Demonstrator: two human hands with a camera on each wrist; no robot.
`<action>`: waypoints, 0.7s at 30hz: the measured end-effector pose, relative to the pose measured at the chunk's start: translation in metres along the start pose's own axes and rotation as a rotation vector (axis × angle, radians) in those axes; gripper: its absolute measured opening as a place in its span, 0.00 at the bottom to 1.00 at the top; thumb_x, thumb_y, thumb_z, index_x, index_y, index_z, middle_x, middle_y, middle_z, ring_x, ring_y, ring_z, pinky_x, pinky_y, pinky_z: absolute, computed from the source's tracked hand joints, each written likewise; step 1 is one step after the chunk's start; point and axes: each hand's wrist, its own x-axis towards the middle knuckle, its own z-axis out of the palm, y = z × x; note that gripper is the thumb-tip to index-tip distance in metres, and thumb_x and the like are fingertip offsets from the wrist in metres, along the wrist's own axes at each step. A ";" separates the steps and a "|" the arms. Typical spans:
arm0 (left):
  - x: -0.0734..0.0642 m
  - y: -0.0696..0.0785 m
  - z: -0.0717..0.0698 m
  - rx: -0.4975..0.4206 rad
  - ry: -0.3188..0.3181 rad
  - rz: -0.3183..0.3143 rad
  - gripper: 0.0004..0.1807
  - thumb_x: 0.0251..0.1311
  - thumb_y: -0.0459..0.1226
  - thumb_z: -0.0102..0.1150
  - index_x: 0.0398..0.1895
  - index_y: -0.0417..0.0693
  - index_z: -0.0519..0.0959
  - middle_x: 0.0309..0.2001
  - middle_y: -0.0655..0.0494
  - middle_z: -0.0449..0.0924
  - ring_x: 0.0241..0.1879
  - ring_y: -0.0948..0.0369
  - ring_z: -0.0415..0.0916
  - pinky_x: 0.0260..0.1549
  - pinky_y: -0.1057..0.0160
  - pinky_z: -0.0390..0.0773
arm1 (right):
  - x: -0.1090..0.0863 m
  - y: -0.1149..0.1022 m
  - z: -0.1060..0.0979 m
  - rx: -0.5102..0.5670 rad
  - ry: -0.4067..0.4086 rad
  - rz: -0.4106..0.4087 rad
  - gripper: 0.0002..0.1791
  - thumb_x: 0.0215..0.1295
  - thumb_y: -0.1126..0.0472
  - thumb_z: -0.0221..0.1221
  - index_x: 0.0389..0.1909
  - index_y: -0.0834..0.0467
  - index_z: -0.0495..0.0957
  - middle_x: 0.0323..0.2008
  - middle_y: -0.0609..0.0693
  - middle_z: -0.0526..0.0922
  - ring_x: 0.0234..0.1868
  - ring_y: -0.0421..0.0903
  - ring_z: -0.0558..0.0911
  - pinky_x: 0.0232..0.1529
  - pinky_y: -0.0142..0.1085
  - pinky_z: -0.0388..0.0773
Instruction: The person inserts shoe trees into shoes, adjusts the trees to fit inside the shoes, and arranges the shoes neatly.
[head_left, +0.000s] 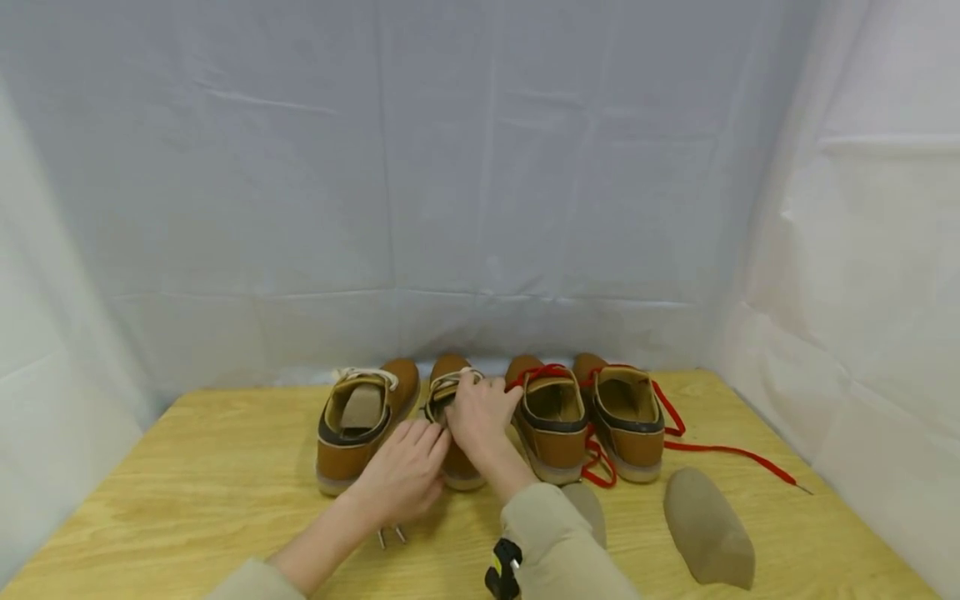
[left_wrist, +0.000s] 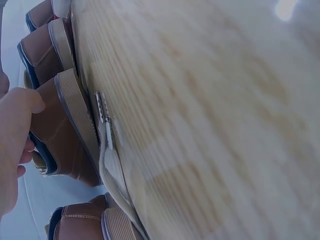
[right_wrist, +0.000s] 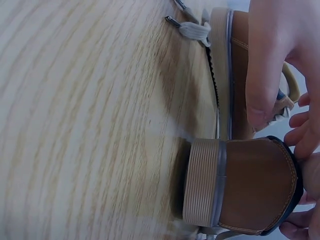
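Note:
Four brown leather shoes stand in a row, toes away from me. My left hand (head_left: 405, 467) holds the second shoe (left_wrist: 67, 135) by its rear collar; the thumb lies against the heel in the left wrist view. My right hand (head_left: 480, 412) bends over the same shoe's opening, fingers reaching in below its white laces (head_left: 447, 381). What those fingertips touch is hidden. In the right wrist view, fingers of my right hand (right_wrist: 297, 227) lie at the collar. Left of these hands stands the first shoe (head_left: 337, 462), white-laced, with a grey-beige insole (head_left: 362, 406) inside.
The third shoe (head_left: 558, 450) and fourth shoe (head_left: 636, 450) carry red laces (head_left: 723, 448), which trail onto the wooden table (head_left: 225, 467). One loose insole (head_left: 708, 529) lies at the right; another (head_left: 587, 508) is partly behind my right sleeve. Metal lace tips (left_wrist: 102, 107) lie near the first shoe.

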 end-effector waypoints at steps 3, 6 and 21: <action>0.000 0.000 0.001 -0.010 0.007 0.006 0.28 0.43 0.45 0.63 0.46 0.35 0.74 0.41 0.45 0.73 0.41 0.50 0.69 0.44 0.54 0.68 | 0.000 0.001 0.001 -0.002 -0.006 -0.005 0.34 0.58 0.39 0.57 0.62 0.51 0.68 0.47 0.57 0.79 0.50 0.56 0.73 0.49 0.57 0.64; 0.000 0.000 0.001 -0.019 0.010 0.012 0.29 0.43 0.45 0.63 0.47 0.35 0.74 0.42 0.45 0.74 0.41 0.50 0.70 0.45 0.54 0.68 | 0.000 0.003 0.001 -0.003 -0.006 -0.015 0.33 0.59 0.39 0.56 0.62 0.51 0.67 0.48 0.56 0.79 0.50 0.56 0.72 0.50 0.58 0.62; -0.002 -0.001 0.000 -0.010 -0.046 0.015 0.31 0.46 0.45 0.62 0.50 0.34 0.73 0.45 0.43 0.74 0.44 0.50 0.70 0.47 0.53 0.69 | -0.013 0.012 -0.004 0.025 0.069 -0.116 0.18 0.62 0.41 0.54 0.41 0.49 0.81 0.40 0.53 0.81 0.46 0.54 0.74 0.45 0.58 0.64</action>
